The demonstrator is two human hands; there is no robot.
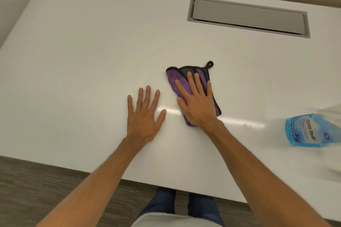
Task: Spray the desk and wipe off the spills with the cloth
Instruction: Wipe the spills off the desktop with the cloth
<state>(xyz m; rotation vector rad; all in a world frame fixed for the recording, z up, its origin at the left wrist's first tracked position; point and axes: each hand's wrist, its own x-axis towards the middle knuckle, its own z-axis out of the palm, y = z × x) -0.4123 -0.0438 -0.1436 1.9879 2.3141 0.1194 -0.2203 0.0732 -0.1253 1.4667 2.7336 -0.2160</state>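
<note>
A purple cloth (175,79) with black trim and a hanging loop lies folded on the white desk (83,51) near its middle. My right hand (196,103) presses flat on the cloth, fingers spread, covering its lower half. Just to the left, my left hand (143,114) rests flat on the bare desk, fingers apart, holding nothing. A blue spray bottle (310,131) lies at the right edge of the view, partly cut off and blurred. A glossy streak of light runs across the desk between the hands and the bottle.
A grey recessed cable hatch (247,16) sits in the desk at the back right. The desk's front edge runs just in front of my legs, with grey carpet (36,180) below. The back edge has a curved cutout at the far left.
</note>
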